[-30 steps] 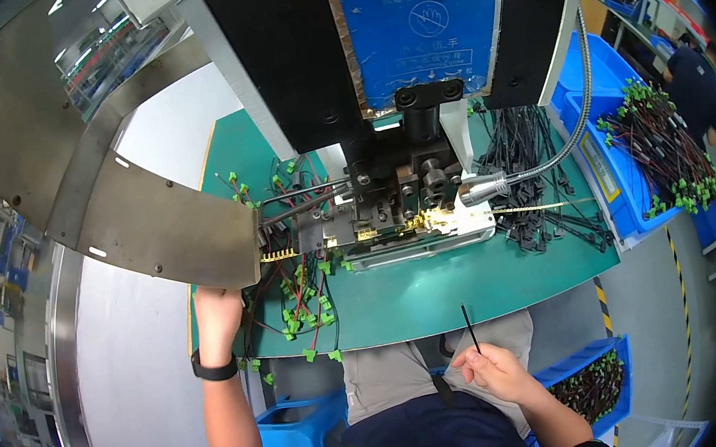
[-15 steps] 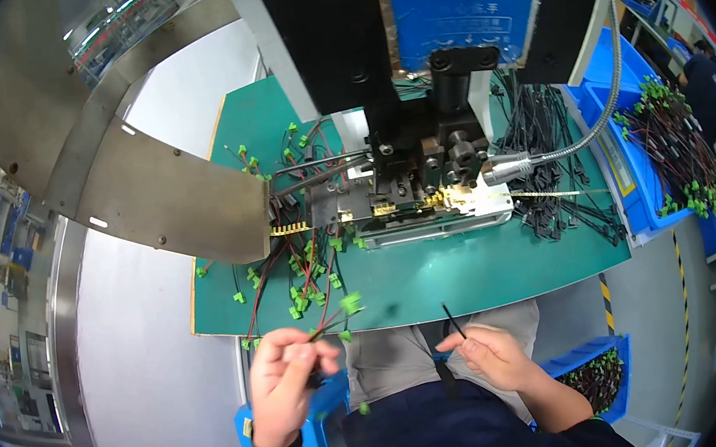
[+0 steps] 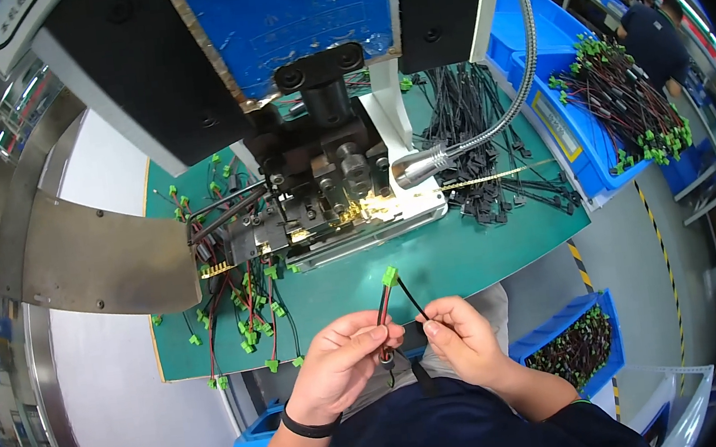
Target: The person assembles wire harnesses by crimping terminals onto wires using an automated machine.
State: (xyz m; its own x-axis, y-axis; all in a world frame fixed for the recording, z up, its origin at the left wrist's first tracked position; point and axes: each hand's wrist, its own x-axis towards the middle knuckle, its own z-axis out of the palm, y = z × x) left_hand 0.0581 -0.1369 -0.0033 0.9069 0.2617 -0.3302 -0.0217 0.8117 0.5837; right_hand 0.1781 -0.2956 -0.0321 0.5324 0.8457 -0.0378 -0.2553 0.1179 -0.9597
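Just in front of the table edge, my left hand [image 3: 339, 365] pinches a wire harness [image 3: 382, 305] of red and black leads. A small green connector [image 3: 390, 276] tops the harness, and its lower end hangs below my fingers. My right hand [image 3: 467, 342] grips a thin black wire [image 3: 411, 298] between thumb and fingers. That wire slants up to the green connector and meets it; whether it is seated inside is too small to tell. Beyond both hands stands a black terminal crimping machine [image 3: 330, 169], with a gold terminal strip [image 3: 481, 179] running out to its right.
Green-ended harnesses [image 3: 250, 324] lie on the green table [image 3: 332, 301] left of the machine. Black wires [image 3: 475, 131] pile up at right. A flexible metal lamp [image 3: 422, 166] curves over them. Blue bins [image 3: 559, 125] and a lower blue bin [image 3: 526, 345] hold harnesses. Another person [image 3: 653, 38] is at far right.
My hands have come together, and the black wire in my right hand now meets the green connector held up by my left. The view has shifted, moving the machine leftward.
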